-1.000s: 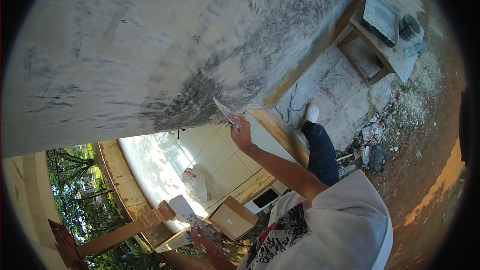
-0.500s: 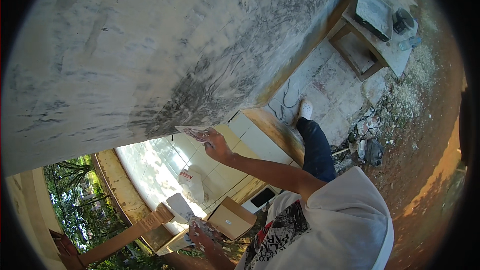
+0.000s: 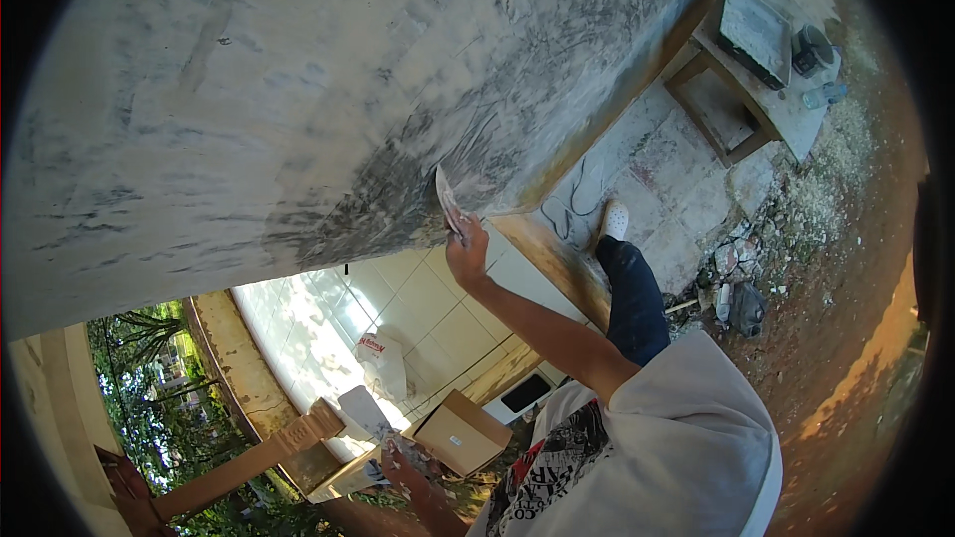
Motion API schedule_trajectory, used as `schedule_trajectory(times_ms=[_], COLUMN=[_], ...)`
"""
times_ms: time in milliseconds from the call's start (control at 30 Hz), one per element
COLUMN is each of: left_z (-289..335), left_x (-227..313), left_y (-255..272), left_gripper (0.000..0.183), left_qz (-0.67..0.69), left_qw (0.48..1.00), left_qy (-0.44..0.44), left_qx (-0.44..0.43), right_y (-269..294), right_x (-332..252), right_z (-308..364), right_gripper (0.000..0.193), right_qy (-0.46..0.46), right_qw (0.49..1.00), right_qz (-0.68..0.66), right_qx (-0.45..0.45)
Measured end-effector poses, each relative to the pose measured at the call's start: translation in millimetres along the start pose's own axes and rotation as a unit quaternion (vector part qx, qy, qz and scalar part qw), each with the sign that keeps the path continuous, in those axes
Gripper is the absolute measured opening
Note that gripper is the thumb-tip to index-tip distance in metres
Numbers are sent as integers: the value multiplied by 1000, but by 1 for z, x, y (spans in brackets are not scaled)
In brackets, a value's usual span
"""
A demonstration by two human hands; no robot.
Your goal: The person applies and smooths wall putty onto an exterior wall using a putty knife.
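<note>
My right hand (image 3: 468, 254) is closed round a putty knife (image 3: 447, 197), its whitish, smeared blade set edge-on against the wall (image 3: 328, 109). Grey and black streaks mark the wall's plaster around the blade. Lower in view, my left hand (image 3: 406, 465) grips a second flat blade, a wide pale putty knife (image 3: 364, 410) with whitish paste near the hand. Paste also coats the fingers there. This left hand stays low, away from the wall, and its grip is partly hidden.
At the upper right a small table (image 3: 726, 75) bears a paste-smeared tray (image 3: 756, 30), a dark container (image 3: 813, 48) and a clear bottle (image 3: 825, 95). A cardboard box (image 3: 463, 435) and a white bag (image 3: 382, 363) lie below the wall. Rubble and a dark bag (image 3: 747, 309) sit near my foot.
My right hand has moved up and to the right with its putty knife, whose blade has turned and now meets the dark-streaked part of the wall. My left hand has barely moved.
</note>
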State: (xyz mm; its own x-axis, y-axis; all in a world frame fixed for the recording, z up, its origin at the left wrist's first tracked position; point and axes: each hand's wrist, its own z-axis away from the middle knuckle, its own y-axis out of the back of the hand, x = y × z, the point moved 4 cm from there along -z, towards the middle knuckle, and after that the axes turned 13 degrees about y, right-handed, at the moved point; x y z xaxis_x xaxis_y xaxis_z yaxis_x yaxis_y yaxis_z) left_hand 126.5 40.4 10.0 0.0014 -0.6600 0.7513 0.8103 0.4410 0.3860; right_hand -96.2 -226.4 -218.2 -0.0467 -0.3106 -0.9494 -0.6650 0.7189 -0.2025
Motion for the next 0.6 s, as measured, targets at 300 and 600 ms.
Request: schedule_trajectory(times_ms=[300,600], left_z=[-30,-2], left_x=[-21,-1], left_y=[31,-6], left_gripper=[40,31], left_qz=[-23,6], left_qw=[996,1000], left_qy=[-70,13], left_qx=[49,12], right_y=[35,43], right_x=[-22,-29], right_z=[1,-154], right_gripper=[38,24], right_qy=[-33,115], right_qw=[994,975], right_qz=[-91,119], right_qx=[-49,149])
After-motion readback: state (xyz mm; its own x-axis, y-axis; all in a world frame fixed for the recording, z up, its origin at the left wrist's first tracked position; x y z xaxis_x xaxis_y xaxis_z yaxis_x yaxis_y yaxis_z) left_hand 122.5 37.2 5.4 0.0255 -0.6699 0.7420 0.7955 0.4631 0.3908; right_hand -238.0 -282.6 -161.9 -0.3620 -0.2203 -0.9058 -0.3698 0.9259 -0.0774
